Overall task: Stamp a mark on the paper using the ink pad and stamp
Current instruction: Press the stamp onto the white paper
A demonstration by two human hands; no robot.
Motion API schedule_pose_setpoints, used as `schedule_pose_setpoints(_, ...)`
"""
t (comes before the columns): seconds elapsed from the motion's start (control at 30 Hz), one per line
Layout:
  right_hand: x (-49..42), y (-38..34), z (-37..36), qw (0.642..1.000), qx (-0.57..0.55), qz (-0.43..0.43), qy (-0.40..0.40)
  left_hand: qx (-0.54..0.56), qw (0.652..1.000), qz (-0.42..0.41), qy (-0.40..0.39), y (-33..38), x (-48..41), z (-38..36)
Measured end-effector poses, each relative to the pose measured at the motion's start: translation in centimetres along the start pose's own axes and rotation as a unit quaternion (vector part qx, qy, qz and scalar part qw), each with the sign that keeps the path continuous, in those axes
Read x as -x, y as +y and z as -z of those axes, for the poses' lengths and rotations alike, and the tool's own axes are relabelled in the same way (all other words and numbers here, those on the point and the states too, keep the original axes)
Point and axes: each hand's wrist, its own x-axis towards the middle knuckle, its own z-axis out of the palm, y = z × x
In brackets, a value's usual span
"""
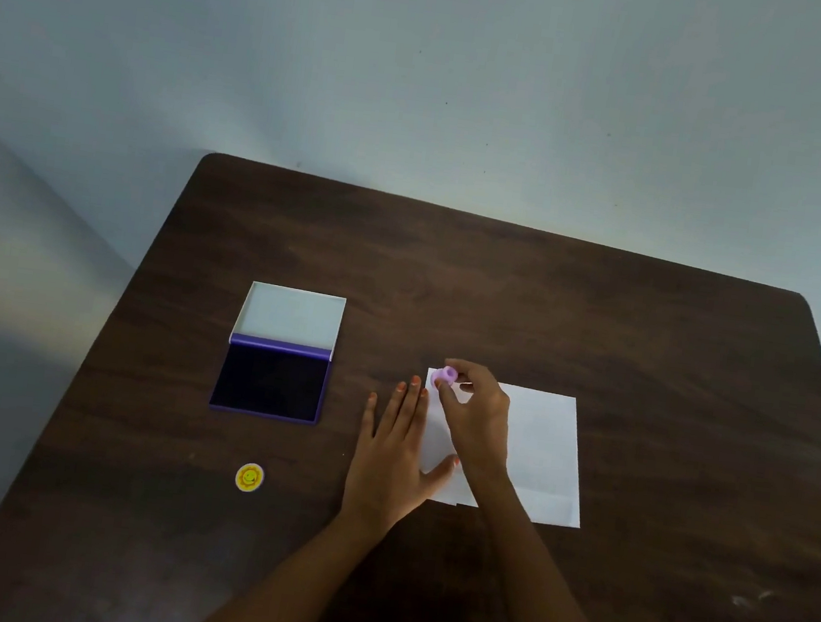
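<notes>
A white sheet of paper [536, 445] lies on the dark wooden table [504, 291], right of centre. My right hand [475, 417] pinches a small lilac stamp [443, 378] over the paper's far left corner. My left hand [394, 443] lies flat, fingers spread, on the table at the paper's left edge, its thumb resting on the sheet. To the left sits the ink pad [271, 381], dark pad exposed in a purple case, its white lid [291, 316] folded back behind it.
A round yellow smiley-face disc [249, 477] lies near the table's front left, below the ink pad. A pale wall rises behind the table. The table's left edge slants close to the ink pad.
</notes>
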Motion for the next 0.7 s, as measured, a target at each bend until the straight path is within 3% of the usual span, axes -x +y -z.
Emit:
schedule_pose_setpoints(0.37, -0.15, 0.35, -0.49, 0.995, 0.088, 0.043, -0.014, -0.002, 1.000, -0.004, 0.014, 0.20, -0.05, 0.18)
schedule_pose_setpoints(0.7, 0.12, 0.26, -0.79, 0.993, 0.097, 0.070, 0.015, -0.020, 1.000, -0.009, 0.005, 0.23, -0.08, 0.32)
